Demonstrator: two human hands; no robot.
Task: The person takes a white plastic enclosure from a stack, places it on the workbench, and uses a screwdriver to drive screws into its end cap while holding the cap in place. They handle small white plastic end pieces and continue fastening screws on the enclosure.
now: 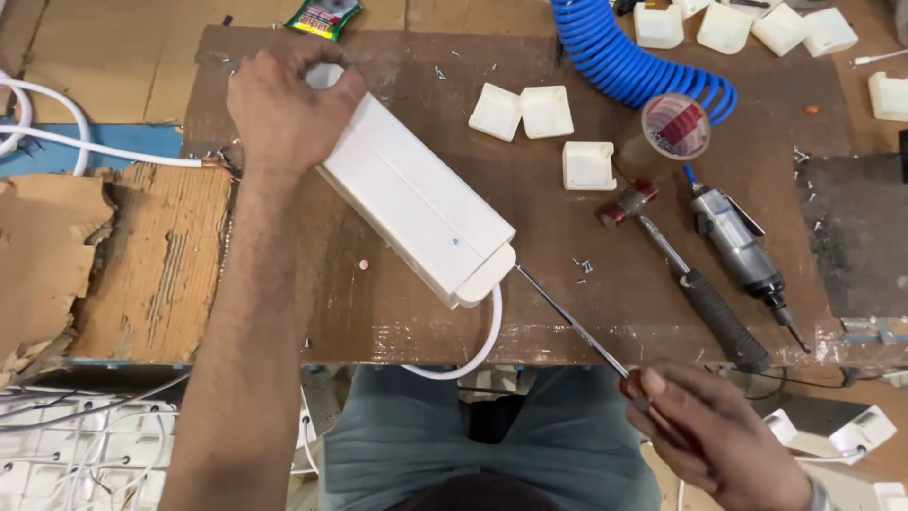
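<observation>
On the brown counter [586, 312] the long white power-strip casing [416, 203] lies diagonally, centre. Left hand [284, 109] clamps its eleven-o'clock end; right hand [719, 431], at five o'clock, grips a screwdriver [567, 317] probing the near end. Press down firmly and keep the blade aligned.

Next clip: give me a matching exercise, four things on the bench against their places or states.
Things:
1. long white plastic box
2. red-handled screwdriver
3. blue coiled air hose
4. roll of brown tape

States:
A. far edge of the brown board
B. tip at the box's near end
C. far end under left hand
D. standing beside the hammer head

Pairs: 1-C, 2-B, 3-A, 4-D
</observation>
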